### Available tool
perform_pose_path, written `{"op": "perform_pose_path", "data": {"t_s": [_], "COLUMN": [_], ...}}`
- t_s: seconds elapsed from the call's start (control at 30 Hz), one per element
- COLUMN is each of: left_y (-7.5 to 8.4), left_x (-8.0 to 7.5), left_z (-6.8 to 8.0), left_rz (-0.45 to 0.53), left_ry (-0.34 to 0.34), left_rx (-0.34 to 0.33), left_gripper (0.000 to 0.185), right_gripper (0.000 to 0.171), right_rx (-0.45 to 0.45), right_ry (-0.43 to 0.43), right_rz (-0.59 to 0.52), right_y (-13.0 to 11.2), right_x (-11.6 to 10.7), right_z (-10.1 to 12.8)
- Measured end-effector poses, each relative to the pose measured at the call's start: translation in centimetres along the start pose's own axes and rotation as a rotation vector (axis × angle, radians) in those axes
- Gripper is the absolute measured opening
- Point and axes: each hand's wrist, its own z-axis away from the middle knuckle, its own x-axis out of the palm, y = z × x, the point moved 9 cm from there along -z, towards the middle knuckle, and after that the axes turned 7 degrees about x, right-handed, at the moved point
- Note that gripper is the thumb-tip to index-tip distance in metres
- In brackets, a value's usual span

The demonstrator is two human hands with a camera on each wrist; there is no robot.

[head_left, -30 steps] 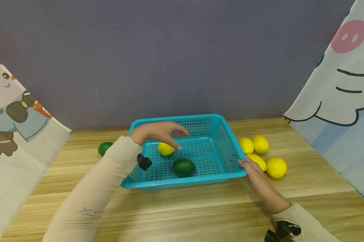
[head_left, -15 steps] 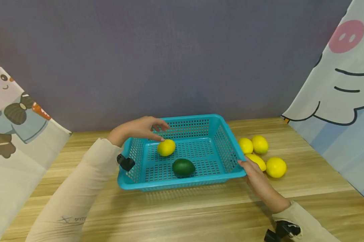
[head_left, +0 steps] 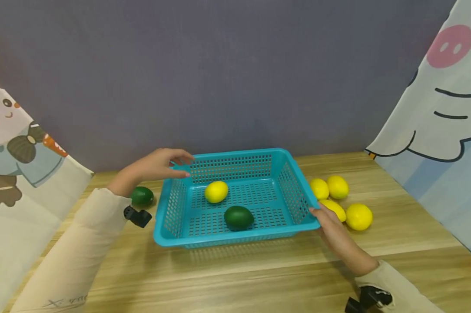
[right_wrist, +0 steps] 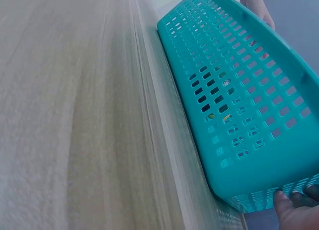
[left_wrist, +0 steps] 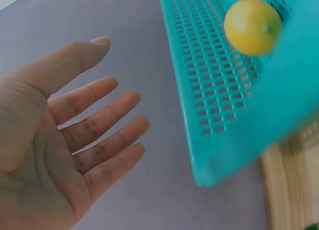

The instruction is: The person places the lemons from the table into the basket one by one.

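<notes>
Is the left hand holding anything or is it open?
Open. The left hand has its fingers spread and holds nothing; the lemon lies in the basket.

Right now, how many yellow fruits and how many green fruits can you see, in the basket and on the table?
Yellow fruits: 5, one in the basket at and four on the table at
Green fruits: 2, one in the basket and one on the table
Total: 7
</notes>
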Motion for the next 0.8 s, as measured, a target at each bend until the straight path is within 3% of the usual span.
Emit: {"op": "perform_pose_path", "data": {"t_s": [0.37,0.8], "left_y": [-2.2,-4.4], "left_x": [-2.6,-2.5], "left_z": [3.7,6.7], "left_rz": [-0.048,-0.092], "left_ry": [0.136,0.158], "left_rx": [-0.100,-0.146], "left_gripper": [0.044,0.047], "right_gripper": [0.054,0.056], "right_rx": [-0.015,0.000], "right_ry": [0.012,-0.005], "right_rz": [0.000,-0.007], "right_y": [-0.1,0.1], "right_x": [-0.2,-0.2], "right_z": [-0.1,0.0]}}
